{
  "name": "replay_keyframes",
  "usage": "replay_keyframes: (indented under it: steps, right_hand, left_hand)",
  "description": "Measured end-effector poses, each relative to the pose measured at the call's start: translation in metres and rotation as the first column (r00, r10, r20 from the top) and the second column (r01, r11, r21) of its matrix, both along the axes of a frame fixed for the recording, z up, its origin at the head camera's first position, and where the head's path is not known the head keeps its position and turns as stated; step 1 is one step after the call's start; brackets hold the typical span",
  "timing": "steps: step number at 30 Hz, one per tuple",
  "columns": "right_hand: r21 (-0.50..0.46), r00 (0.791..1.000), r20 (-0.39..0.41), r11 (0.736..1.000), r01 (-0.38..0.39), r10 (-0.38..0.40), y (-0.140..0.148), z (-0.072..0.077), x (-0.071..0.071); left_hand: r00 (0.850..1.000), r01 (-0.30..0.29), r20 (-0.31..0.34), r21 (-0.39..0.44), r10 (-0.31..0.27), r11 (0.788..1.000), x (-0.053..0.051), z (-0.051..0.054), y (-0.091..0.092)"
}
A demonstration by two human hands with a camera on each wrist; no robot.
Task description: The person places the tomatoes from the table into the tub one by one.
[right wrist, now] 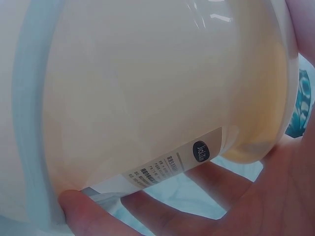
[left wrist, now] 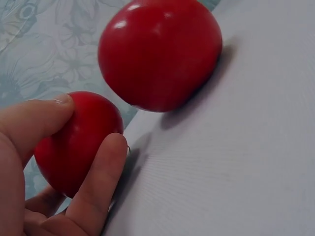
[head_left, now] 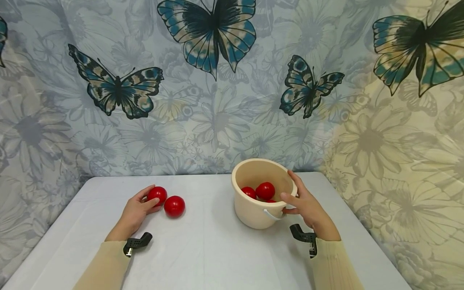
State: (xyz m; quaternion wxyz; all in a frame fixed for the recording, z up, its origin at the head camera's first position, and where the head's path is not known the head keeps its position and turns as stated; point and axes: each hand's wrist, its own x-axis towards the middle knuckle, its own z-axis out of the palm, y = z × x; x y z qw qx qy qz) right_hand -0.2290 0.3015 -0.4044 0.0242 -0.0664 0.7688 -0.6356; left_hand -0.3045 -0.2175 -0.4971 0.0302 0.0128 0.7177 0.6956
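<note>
My left hand [head_left: 132,214] grips a smooth red tomato [head_left: 157,195], with the thumb on one side and fingers on the other. Right beside it on the table lies a second tomato [head_left: 175,206], which fills the top of the left wrist view. At the right stands a cream bucket [head_left: 253,215], tilted a little, with several tomatoes inside, one [head_left: 265,190] on top. My right hand [head_left: 312,207] holds this bucket by its right side, near the rim. In the right wrist view, fingers spread along the bucket wall [right wrist: 128,98] beside a printed label [right wrist: 177,160].
Both stand on a table with a white cloth [head_left: 203,249]. A pale handle [head_left: 272,214] hangs down the bucket's front. Behind the table rises a cloth backdrop [head_left: 217,133] with butterflies and flowers. Black wrist mounts [head_left: 137,243] sit on both arms.
</note>
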Motion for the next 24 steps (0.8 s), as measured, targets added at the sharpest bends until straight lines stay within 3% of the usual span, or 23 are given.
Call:
replay_keyframes:
  steps: [5,9,14,16,21,22,24]
  right_hand:
    - [0.002,1.0,-0.003,1.0,0.0,0.0,-0.001,0.001,0.001]
    - [0.003,1.0,-0.003,1.0,-0.001,0.001,-0.001,0.001,0.001]
    - [0.002,1.0,0.002,1.0,-0.005,0.005,-0.001,0.0,0.001]
    - [0.004,1.0,0.003,1.0,-0.001,0.001,0.0,0.001,0.001]
    - [0.01,1.0,0.0,1.0,0.005,-0.005,0.001,0.001,0.001]
    - [0.012,1.0,0.0,1.0,0.002,-0.002,0.001,0.002,0.001]
    - [0.01,1.0,0.002,1.0,-0.001,0.001,0.001,0.002,0.001]
  left_hand:
    - [0.999,-0.025,0.03,0.11,0.022,0.994,0.0,0.001,-0.006]
    - [0.995,-0.07,0.086,0.263,0.049,0.962,0.0,0.002,-0.01]
    - [0.991,-0.093,0.119,0.358,0.053,0.929,0.0,0.003,-0.013]
    - [0.991,-0.093,0.129,0.428,0.041,0.899,0.0,0.008,-0.013]
    - [0.992,-0.066,0.124,0.609,-0.013,0.791,0.006,0.034,-0.011]
    - [0.993,-0.052,0.112,0.623,-0.023,0.78,0.008,0.04,-0.009]
    - [0.996,-0.011,0.078,0.62,-0.048,0.785,0.011,0.051,-0.003]
